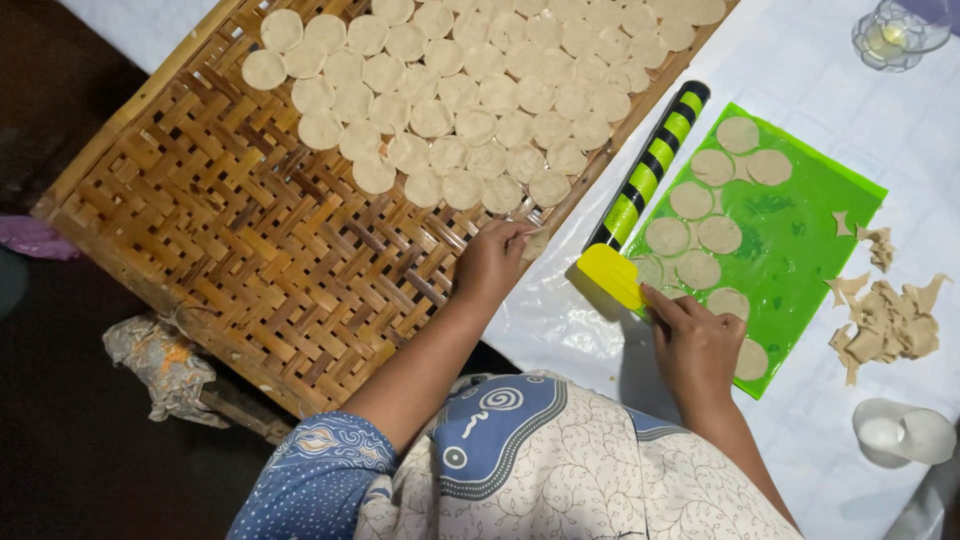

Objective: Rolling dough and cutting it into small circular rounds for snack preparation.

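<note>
My left hand (492, 262) pinches a thin round dough disc (535, 243) at the near edge of a woven bamboo tray (230, 220). Many pale discs (470, 90) lie in rows on the tray's far half. My right hand (695, 345) holds a yellow scraper (612, 275), its blade at the left edge of a green plastic sheet (800, 250). Several cut discs (705, 235) lie on that sheet.
A black and yellow-green striped rolling pin (648, 165) lies between tray and sheet. Dough scraps (885, 320) are heaped right of the sheet. A white cup (900, 432) lies lower right, a glass (890, 35) stands upper right. A crumpled wrapped bundle (165, 365) lies below the tray.
</note>
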